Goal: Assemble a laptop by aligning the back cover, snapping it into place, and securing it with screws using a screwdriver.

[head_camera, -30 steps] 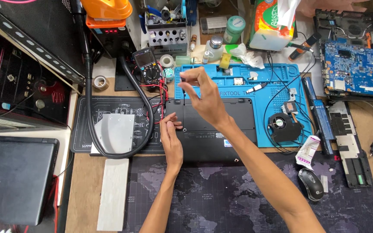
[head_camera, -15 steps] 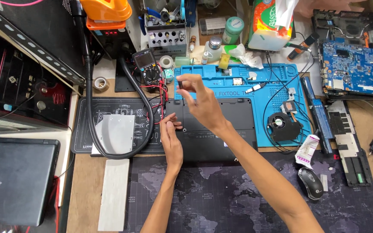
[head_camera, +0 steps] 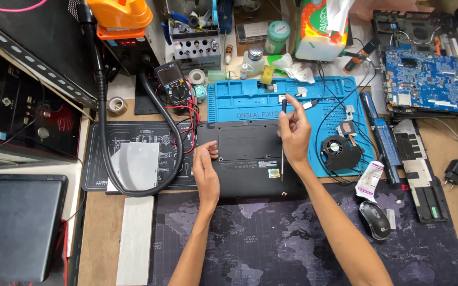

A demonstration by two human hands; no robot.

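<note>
Resting flat on the left end of the laptop (head_camera: 250, 159), the left hand (head_camera: 206, 172) is lying open and steadying it. The laptop is sitting underside up on the counter (head_camera: 446, 159), partly over the blue mat (head_camera: 292, 95). The right hand (head_camera: 294, 132) is gripping a thin screwdriver (head_camera: 283, 140), holding it upright with its tip pointing down at the laptop's base. Beyond the mat, a multimeter (head_camera: 173, 82) is lying.

From my seat, the upturned laptop (head_camera: 250, 156) lies at centre, partly on the repair mat (head_camera: 250, 98) at its twelve o'clock, with the cooling fan (head_camera: 339, 151) at three, the metal plate (head_camera: 136, 165) at nine, the mouse (head_camera: 376, 220) at four, and the multimeter (head_camera: 172, 82) at eleven.
</note>
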